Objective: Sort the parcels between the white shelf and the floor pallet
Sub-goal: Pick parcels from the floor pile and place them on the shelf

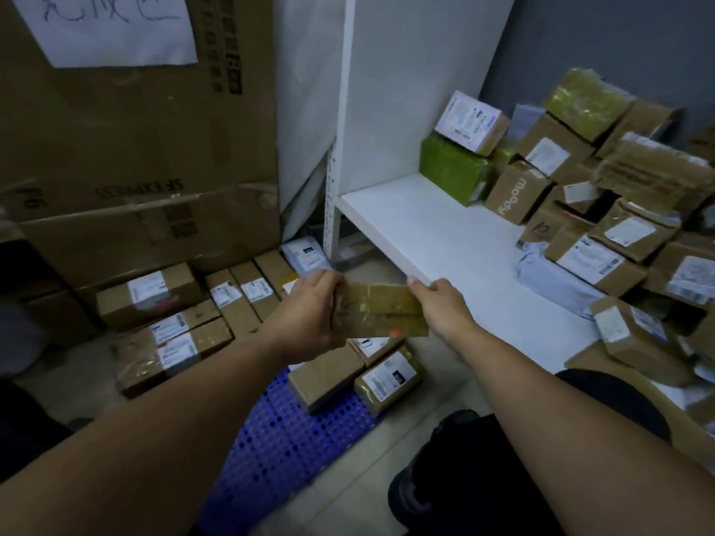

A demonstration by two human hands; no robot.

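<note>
A flat brown parcel wrapped in clear tape [381, 311] hangs in the air just in front of the white shelf's [421, 230] front edge, above the blue perforated floor pallet [286, 439]. My left hand [309, 307] grips its left end and my right hand [441, 303] grips its right end. Several brown boxes with white labels [387, 377] lie on the pallet below. The right half of the shelf carries a heap of parcels [603, 195], among them a green wrapped one [452, 168].
Large cardboard cartons [135, 148] stand stacked at the left against the wall, with rows of small labelled boxes [166, 323] on the floor before them. My dark shoe [418, 493] rests on the floor right of the pallet.
</note>
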